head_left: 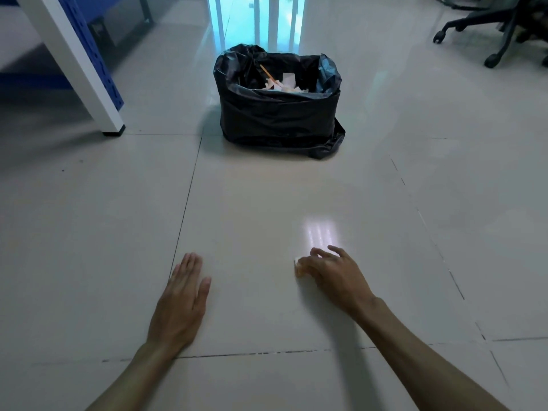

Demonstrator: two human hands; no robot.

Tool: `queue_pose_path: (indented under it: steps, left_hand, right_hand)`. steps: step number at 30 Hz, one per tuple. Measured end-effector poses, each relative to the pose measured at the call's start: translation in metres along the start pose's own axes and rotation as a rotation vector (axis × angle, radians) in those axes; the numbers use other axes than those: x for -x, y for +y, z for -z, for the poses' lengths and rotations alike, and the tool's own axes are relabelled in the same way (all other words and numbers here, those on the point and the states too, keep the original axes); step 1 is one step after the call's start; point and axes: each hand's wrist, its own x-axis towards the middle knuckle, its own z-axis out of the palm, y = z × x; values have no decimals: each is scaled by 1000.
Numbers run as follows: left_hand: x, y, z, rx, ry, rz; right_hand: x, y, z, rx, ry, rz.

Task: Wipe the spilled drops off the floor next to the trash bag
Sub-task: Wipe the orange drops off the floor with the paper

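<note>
White wad of tissue (297, 266) pressed to the pale tiled floor (252, 209) under the right hand (332, 274), fingers curled down over it, only its edge showing. Left hand (181, 304) flat on the tile, fingers together, holding nothing. Drops not visible from here. Black trash bag (278, 114) stands well ahead, open, paper scraps inside. White table leg (74, 63) far left, office chair base (489, 31) far right.

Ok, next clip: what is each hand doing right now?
Left hand: open, flat on the pale tiled floor, holding nothing.
Right hand: fingers closed over a small white wad of tissue, pressed to the floor.
</note>
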Motion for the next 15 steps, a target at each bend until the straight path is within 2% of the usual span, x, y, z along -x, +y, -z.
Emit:
queue_pose_path:
  steps: [6, 10, 13, 15]
  left_hand:
    - [-1, -6, -2, 1, 1, -2]
    - [-1, -4, -1, 2, 12, 5]
    - [-1, -3, 0, 9, 13, 8]
    - [-1, -3, -2, -11, 14, -5]
  right_hand:
    - [-21, -32, -24, 75, 96, -75]
    - [6, -71, -41, -17, -25, -116]
    - [16, -51, -33, 55, -110, -121]
    - [20, -11, -16, 127, -96, -302]
